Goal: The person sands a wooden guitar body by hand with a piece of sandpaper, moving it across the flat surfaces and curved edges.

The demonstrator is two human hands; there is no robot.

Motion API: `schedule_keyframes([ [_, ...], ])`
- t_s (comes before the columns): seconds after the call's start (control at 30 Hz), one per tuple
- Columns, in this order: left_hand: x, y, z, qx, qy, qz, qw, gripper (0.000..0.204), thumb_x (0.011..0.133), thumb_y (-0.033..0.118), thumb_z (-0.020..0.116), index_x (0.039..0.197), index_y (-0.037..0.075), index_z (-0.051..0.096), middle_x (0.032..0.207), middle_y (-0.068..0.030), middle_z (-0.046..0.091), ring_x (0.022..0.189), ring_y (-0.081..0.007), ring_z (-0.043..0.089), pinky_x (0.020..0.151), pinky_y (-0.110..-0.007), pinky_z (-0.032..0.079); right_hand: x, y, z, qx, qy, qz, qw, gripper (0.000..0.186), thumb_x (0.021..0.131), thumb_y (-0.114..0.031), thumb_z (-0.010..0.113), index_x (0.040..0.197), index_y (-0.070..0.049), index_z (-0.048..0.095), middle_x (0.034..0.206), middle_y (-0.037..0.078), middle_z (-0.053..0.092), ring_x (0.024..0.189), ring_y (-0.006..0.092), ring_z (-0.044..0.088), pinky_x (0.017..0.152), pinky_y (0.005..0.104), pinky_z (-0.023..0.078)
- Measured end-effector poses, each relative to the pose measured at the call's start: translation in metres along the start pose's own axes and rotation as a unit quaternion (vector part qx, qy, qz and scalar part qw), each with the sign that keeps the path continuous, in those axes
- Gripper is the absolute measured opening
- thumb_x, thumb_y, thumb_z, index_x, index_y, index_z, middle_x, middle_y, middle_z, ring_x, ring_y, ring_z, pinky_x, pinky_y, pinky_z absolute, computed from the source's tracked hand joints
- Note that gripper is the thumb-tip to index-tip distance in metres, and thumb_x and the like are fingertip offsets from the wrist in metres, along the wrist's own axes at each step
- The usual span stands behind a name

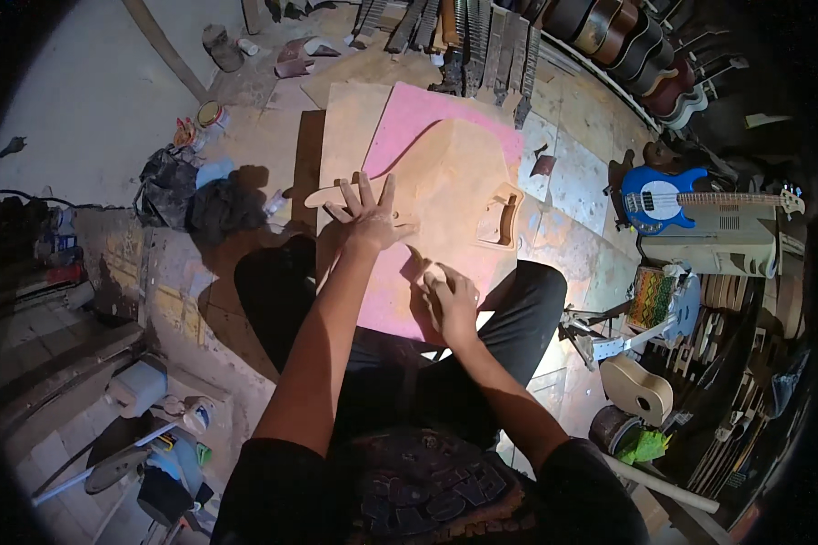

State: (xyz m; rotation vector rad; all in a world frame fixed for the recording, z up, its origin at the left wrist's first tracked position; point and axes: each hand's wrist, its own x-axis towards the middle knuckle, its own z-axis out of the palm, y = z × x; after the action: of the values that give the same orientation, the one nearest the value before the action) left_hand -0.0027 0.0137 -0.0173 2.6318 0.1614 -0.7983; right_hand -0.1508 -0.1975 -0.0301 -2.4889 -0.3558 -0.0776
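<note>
A pale wooden guitar body [459,163], with a cut pocket at its right, lies flat over pink boards [404,109] and a plain board [345,113] at my lap. My left hand [365,213] rests on the body's left part, fingers spread across it near the narrow horn. My right hand [450,304] is closed on a small pale block [433,272] held against the body's lower edge, just right of my left hand. What lies under the right fingers is partly hidden.
A blue bass [653,198] lies at the right, above stacked wood and a pale guitar body [636,391]. Guitars [627,50] line the back right, dark slotted strips [477,54] lie beyond the boards. Dark cloth [218,213] and cans [211,114] are at left.
</note>
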Motion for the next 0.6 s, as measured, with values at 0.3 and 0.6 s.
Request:
schedule_keyframes([
  [0.3,0.002,-0.013,0.003,0.000,-0.007,-0.017,1.000,0.118,0.086,0.075,0.070,0.174,0.035,0.002,0.177,-0.0242,-0.016,0.158,-0.0559,-0.024,0.113,-0.087,-0.008,0.028,-0.018,-0.003,-0.020,-0.015,-0.013,1.000,0.036,0.094,-0.017,0.075,0.130,-0.015,0.071,0.140,0.018,0.063,0.123,0.0410,0.058,0.103,0.0533,0.046],
  [0.6,0.004,-0.013,0.002,-0.010,-0.021,-0.002,1.000,0.115,0.089,0.072,0.069,0.173,0.035,0.000,0.176,-0.0255,-0.019,0.157,-0.0568,-0.025,0.113,-0.087,-0.009,0.043,-0.022,0.000,-0.023,0.008,-0.014,1.000,0.033,0.091,-0.013,0.079,0.124,-0.015,0.075,0.139,0.017,0.065,0.117,0.0406,0.062,0.099,0.0528,0.049],
])
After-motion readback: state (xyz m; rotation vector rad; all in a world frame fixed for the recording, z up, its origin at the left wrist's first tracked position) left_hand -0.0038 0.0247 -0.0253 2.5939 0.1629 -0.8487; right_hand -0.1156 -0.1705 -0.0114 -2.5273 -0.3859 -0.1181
